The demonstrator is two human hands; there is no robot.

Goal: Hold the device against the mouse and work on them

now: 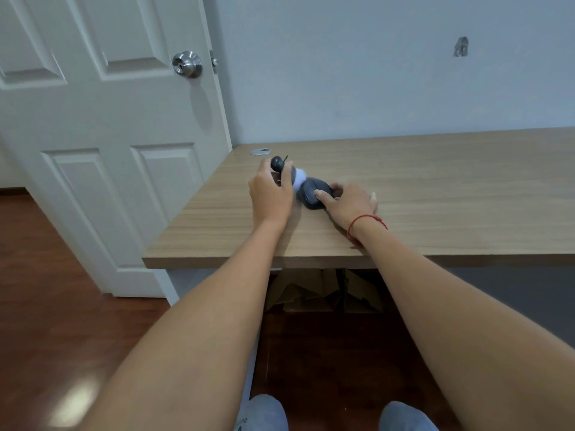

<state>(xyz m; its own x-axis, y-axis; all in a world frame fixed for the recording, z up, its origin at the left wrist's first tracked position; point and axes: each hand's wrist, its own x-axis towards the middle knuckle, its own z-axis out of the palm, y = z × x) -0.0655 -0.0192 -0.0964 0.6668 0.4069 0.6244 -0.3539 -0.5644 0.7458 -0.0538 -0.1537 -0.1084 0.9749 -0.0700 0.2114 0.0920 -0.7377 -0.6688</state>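
I see my right hand point(348, 202) curled over the computer mouse point(314, 194) on the desk point(435, 188), while my left hand point(270, 194), at its nine o'clock, grips a small dark-capped bottle point(287, 174); the mouse looks light, rigid, smooth-shelled, best pinched by its flanks.

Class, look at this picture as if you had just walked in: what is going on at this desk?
A person seated at a wooden desk works with both hands. The left hand grips a small dark, round-headed object with something pale beneath it; what it is cannot be told. The right hand rests on a dark computer mouse lying on the desk, its fingers curled around it. A closed white door stands to the left.
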